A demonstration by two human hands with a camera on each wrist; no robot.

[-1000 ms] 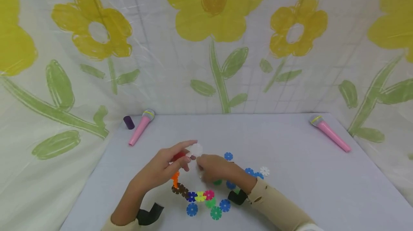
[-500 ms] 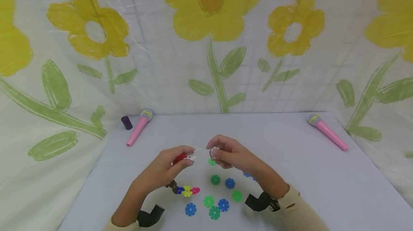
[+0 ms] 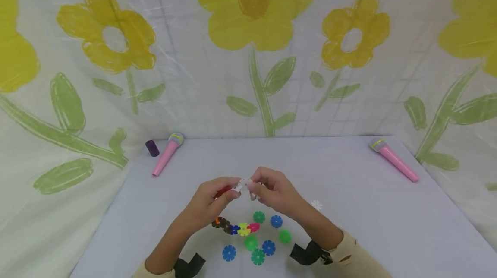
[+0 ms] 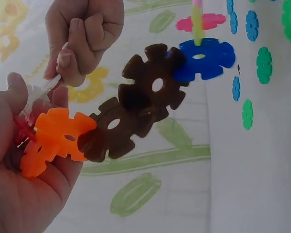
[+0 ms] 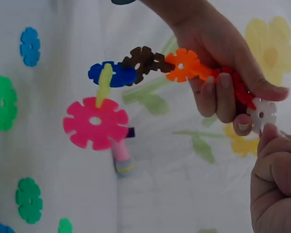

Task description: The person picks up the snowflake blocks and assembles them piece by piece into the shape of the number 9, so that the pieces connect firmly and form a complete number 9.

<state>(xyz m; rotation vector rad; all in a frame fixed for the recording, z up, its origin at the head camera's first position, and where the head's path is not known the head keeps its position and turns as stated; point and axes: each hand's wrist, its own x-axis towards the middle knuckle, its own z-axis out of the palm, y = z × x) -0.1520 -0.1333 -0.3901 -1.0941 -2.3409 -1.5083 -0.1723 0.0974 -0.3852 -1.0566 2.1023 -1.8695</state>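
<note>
My left hand [image 3: 206, 200] grips a chain of slotted plastic snowflake discs above the table. Red discs lie inside its fingers. From there hang orange discs [image 4: 68, 126], brown discs [image 4: 138, 87], a blue disc [image 4: 218, 56], a yellow disc [image 3: 243, 229] and a pink disc [image 5: 85, 133]. At the chain's upper end, a white disc [image 5: 267, 112] shows by the left fingertips. My right hand [image 3: 277, 191] meets it there, pinching white disc material between thumb and fingers. Those fingers partly hide how the white pieces fit together.
Loose blue [image 3: 229, 253], green [image 3: 258, 256] and light green discs [image 3: 285, 236] lie on the white table in front of me. A loose white disc [image 3: 316, 205] is beyond my right forearm. Pink microphones [image 3: 166, 157] and a dark purple cylinder [image 3: 152, 148] lie farther back.
My right hand rises from beside the left hand with a white disc, then comes back left until both hands' fingertips meet at the white pieces. The chain's hanging end swings right.
</note>
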